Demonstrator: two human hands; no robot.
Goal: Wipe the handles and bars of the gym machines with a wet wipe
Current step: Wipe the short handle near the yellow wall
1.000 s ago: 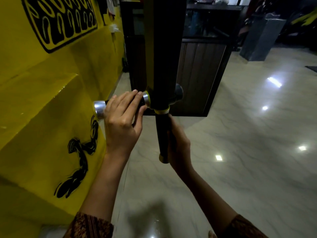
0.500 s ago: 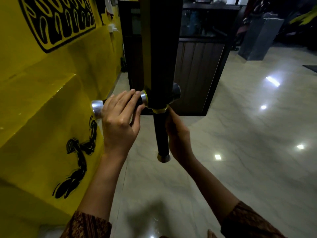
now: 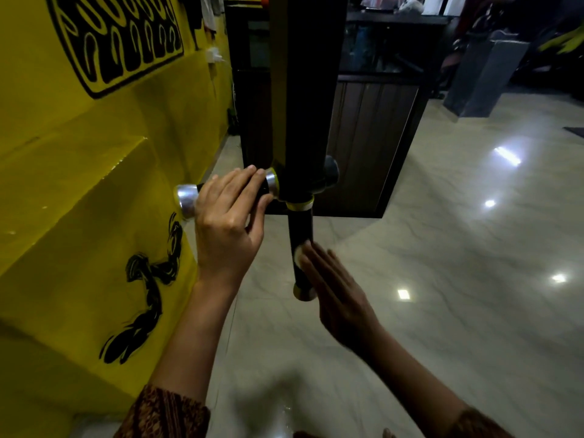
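Note:
A black machine post (image 3: 308, 90) hangs in front of me with handles at its lower end. My left hand (image 3: 226, 222) grips the horizontal black handle (image 3: 264, 188) on the left, which ends in a silver cap (image 3: 186, 200). A vertical black handle (image 3: 301, 248) with a metal end cap (image 3: 304, 294) points down from the post. My right hand (image 3: 336, 290), fingers straight and blurred, presses a white wet wipe (image 3: 298, 250) against the lower part of this handle. Another dark knob (image 3: 330, 175) sticks out on the post's right side.
A yellow wall (image 3: 79, 184) with black graphics stands close on the left. A dark wooden counter (image 3: 373, 137) is behind the post. Glossy marble floor (image 3: 458, 248) stretches to the right, with a grey bin (image 3: 486, 77) at the far back.
My right hand has slid down the vertical handle from just under the post toward its lower end, and its fingers are now straight. The left hand keeps its hold on the horizontal handle.

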